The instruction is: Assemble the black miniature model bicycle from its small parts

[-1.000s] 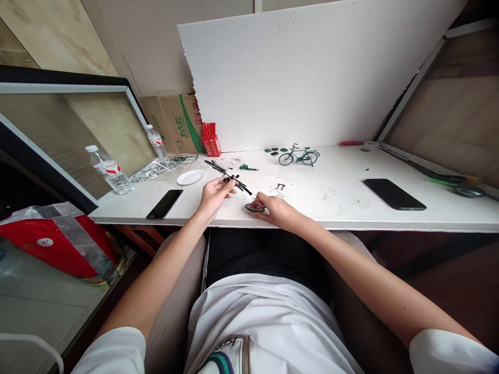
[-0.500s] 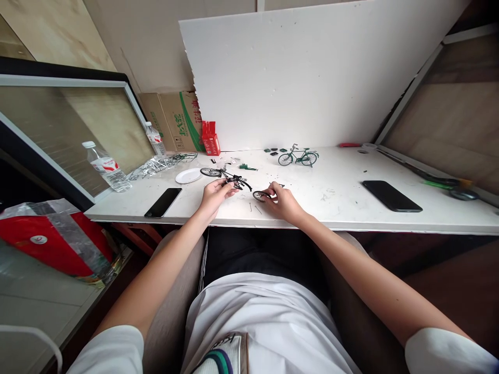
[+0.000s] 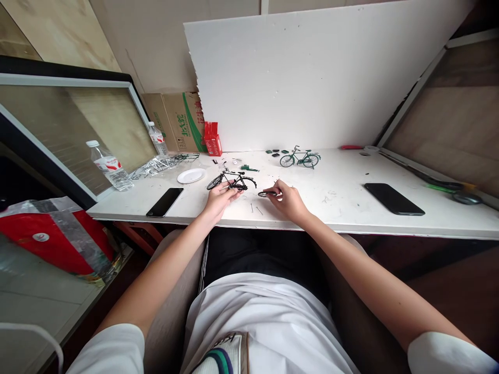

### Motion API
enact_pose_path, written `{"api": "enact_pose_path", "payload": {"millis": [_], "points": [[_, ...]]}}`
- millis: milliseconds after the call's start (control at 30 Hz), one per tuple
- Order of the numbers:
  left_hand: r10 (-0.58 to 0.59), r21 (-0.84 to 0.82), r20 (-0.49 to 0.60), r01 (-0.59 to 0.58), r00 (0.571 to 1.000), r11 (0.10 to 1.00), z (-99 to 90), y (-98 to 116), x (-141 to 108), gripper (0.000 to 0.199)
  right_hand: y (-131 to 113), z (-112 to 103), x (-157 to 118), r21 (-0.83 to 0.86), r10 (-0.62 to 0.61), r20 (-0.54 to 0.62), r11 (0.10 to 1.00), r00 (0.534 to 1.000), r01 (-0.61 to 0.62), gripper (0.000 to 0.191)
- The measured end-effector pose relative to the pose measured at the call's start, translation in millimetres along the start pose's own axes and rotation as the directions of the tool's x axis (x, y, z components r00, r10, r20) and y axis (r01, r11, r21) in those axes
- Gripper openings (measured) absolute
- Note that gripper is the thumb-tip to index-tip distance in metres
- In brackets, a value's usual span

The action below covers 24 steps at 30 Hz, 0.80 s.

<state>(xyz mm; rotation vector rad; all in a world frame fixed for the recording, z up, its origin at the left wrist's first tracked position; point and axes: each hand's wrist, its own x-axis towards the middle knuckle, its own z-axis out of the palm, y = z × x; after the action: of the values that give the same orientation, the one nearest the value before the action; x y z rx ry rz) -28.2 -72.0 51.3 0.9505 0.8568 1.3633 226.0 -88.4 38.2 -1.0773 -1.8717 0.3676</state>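
Observation:
A black model bicycle (image 3: 236,178) is gripped low on its frame by my left hand (image 3: 219,199), its front wheel to the left and an empty rear fork and mudguard to the right. Between the fingers of my right hand (image 3: 287,201) is a small spoked wheel (image 3: 265,194), tilted nearly flat and apart from the bicycle. Two thin pin-like pieces (image 3: 257,209) lie on the white table (image 3: 331,215) between my hands. Farther back a green model bicycle (image 3: 300,157) stands upright with both wheels on.
Green parts (image 3: 249,168) and a white plate (image 3: 191,175) lie beyond my left hand. A phone (image 3: 165,202) is at the left, a black phone-shaped object (image 3: 394,198) at the right. Plastic bottles (image 3: 111,169), a red box (image 3: 212,139) and parts frames (image 3: 166,164) stand or lie back left.
My left hand has turned the black bicycle more upright, so its frame shows side-on. The wheel in my right hand has tipped flatter.

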Motion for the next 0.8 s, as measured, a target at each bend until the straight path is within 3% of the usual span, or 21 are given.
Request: {"api": "enact_pose_path", "payload": {"millis": [133,267,433,633,800], "points": [[0.009,-0.008,0.023,-0.009,1.0,1.0,2.1,-2,-1,0.038,-4,-5,5,0.063,0.06,-0.104,0.997,0.993,-0.054,0.046],[0.032,-0.001,0.033,-0.032,0.999,1.0,4.7,-3,-2,0.04,-8,-1,5,0.244,0.149,-0.096,0.962,0.984,-0.122,0.056],[0.05,0.017,0.051,-0.05,0.997,0.999,7.2,-5,-4,0.043,-9,4,4,0.228,0.224,-0.107,0.954,0.969,-0.195,0.063],[0.056,0.041,0.059,-0.058,0.997,0.997,10.4,-6,-8,0.05,-24,5,7,0.571,0.361,0.071,0.749,0.93,-0.335,0.082],[0.008,0.095,0.089,-0.016,0.996,0.995,17.4,-5,-16,0.058,-37,11,5,0.672,0.356,0.041,0.682,0.934,-0.29,0.085]]}}
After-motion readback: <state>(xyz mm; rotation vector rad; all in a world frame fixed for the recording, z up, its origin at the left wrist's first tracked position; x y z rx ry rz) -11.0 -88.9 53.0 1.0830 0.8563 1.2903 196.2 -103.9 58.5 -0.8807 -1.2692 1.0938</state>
